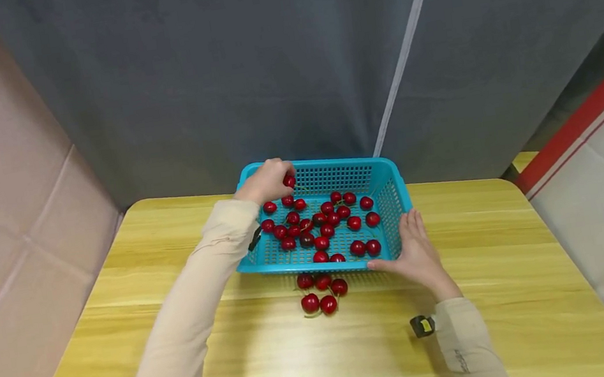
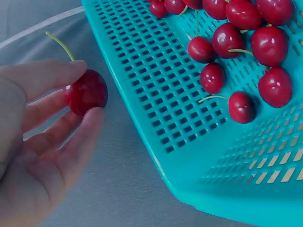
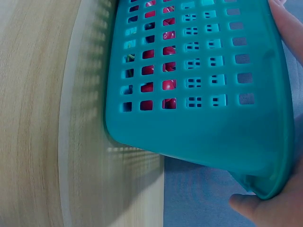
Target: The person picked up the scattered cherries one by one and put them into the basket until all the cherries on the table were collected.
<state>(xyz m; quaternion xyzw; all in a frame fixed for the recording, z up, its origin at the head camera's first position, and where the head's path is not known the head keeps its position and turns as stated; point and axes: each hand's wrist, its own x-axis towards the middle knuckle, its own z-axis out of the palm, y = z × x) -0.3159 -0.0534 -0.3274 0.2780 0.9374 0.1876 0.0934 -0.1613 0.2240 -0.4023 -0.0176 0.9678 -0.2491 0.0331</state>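
My left hand [image 1: 267, 182] pinches a dark red cherry [image 2: 88, 92] between thumb and fingertips, its green stem pointing up past the fingers. In the head view, that hand is over the back left corner of a blue perforated plastic basket [image 1: 386, 170]. Many cherries [image 1: 333, 219] lie spread over the basket floor, some with stems. At the front right corner, my right hand [image 1: 418, 256] rests against the basket, its fingers straight along the right side and the thumb on the front rim.
Several loose cherries [image 1: 310, 303] lie on the wooden table [image 1: 496, 290] just in front of the basket. A grey curtain [image 1: 240, 75] hangs behind the table's back edge. Pale panels [image 1: 7, 191] stand at left and right. Black wrist cameras sit on both wrists.
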